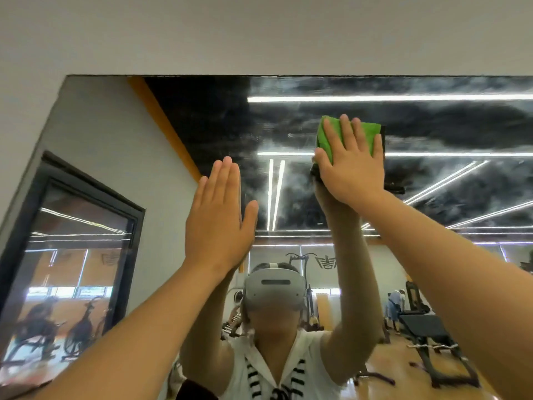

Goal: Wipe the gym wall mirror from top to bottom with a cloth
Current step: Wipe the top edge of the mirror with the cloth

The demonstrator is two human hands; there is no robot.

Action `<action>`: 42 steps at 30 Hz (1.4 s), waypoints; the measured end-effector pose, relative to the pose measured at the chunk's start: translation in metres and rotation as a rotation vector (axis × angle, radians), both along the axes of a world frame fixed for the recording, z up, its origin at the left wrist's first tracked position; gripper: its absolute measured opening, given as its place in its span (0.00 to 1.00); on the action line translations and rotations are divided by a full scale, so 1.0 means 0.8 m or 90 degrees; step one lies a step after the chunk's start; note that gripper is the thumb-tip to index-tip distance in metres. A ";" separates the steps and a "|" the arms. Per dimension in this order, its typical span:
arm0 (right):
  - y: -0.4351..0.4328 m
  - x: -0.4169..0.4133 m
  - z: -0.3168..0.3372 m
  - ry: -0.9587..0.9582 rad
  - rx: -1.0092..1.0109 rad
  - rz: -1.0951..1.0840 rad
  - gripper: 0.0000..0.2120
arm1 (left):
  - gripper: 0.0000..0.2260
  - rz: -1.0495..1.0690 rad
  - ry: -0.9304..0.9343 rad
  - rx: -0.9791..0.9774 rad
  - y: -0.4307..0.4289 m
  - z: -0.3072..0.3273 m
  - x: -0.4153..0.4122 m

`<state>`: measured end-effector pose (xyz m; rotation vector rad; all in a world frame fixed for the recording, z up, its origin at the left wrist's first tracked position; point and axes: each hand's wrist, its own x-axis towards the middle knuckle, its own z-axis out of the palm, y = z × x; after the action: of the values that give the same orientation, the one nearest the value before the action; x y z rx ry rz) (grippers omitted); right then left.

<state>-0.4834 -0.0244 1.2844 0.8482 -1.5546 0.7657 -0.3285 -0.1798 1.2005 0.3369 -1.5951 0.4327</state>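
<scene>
On my feed, a plain pale wall (pixel 259 33) fills the top and left, bordering the mirror (pixel 202 116). The rest of the room I only see reflected in it. There is a black ceiling (pixel 450 134) crossed by long white light strips (pixel 389 98). An orange band (pixel 161 122) runs where it meets a grey side wall (pixel 109 134). In that wall is a black-framed glass door (pixel 52 180), with exercise bikes (pixel 80 333) showing in its pane. Lower right, a black bench (pixel 429 327) stands on a glossy wood floor (pixel 389 368). A person (pixel 393 301) is behind it, and there are pale panels (pixel 274 252) at the back.
</scene>
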 end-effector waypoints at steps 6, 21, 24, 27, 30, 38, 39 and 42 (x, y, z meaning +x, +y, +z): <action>-0.076 0.068 0.003 0.082 0.037 -0.005 0.27 | 0.32 0.011 0.011 -0.010 -0.003 -0.002 -0.004; 0.002 -0.004 0.032 0.057 0.063 -0.017 0.27 | 0.33 -0.003 0.001 -0.017 -0.010 -0.001 -0.003; -0.043 0.041 0.023 0.013 0.002 0.005 0.30 | 0.33 -0.007 0.014 -0.012 -0.012 -0.003 -0.006; -0.081 0.080 0.005 0.096 0.059 0.014 0.30 | 0.33 -0.005 0.023 -0.017 -0.011 0.000 -0.007; -0.070 0.071 -0.001 0.163 0.125 0.011 0.28 | 0.34 0.000 0.022 -0.015 -0.008 0.001 -0.006; -0.006 0.013 0.027 0.027 0.075 -0.018 0.28 | 0.33 -0.013 0.028 -0.017 -0.012 0.000 -0.009; -0.016 0.023 0.025 0.014 0.055 -0.011 0.28 | 0.33 -0.014 0.031 -0.017 -0.013 0.000 -0.010; -0.059 0.064 0.009 0.043 0.047 0.001 0.29 | 0.33 -0.019 0.029 -0.020 -0.012 0.000 -0.012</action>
<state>-0.4319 -0.0713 1.2915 0.9204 -1.5305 0.6770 -0.3383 -0.1895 1.2006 0.2968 -1.5460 0.4235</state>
